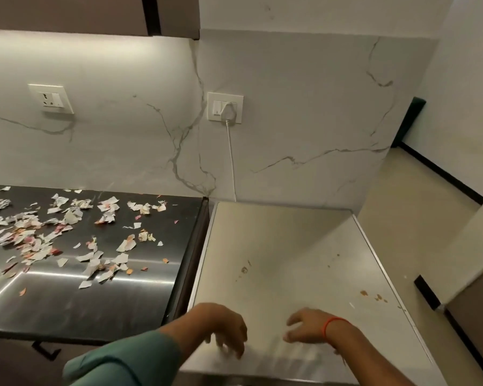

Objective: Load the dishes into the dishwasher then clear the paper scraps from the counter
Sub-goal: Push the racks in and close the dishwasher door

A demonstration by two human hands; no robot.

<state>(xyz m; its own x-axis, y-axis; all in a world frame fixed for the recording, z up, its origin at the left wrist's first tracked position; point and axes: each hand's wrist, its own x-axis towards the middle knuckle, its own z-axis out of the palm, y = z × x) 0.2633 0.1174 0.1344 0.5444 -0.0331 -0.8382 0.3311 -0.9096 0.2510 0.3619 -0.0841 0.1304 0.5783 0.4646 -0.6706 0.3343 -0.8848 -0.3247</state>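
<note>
Right under our hands we see the big white top of the dishwasher (285,260). We think it is the dishwasher, but its door is out of sight, so we cannot tell if it is open or closed. No dishes show anywhere, so maybe they are loaded already; we cannot be sure.

To the left of our left hand is the dark counter (101,302). The paper scraps (53,235) lie all over its far part, well apart from both hands. None look picked up, so that job is all left to do.

Our left hand (223,331) hangs over the near edge of the white top, fingers loose and pointing down, holding nothing. Our right hand (308,325), just beside it, is loose and empty too.
</note>
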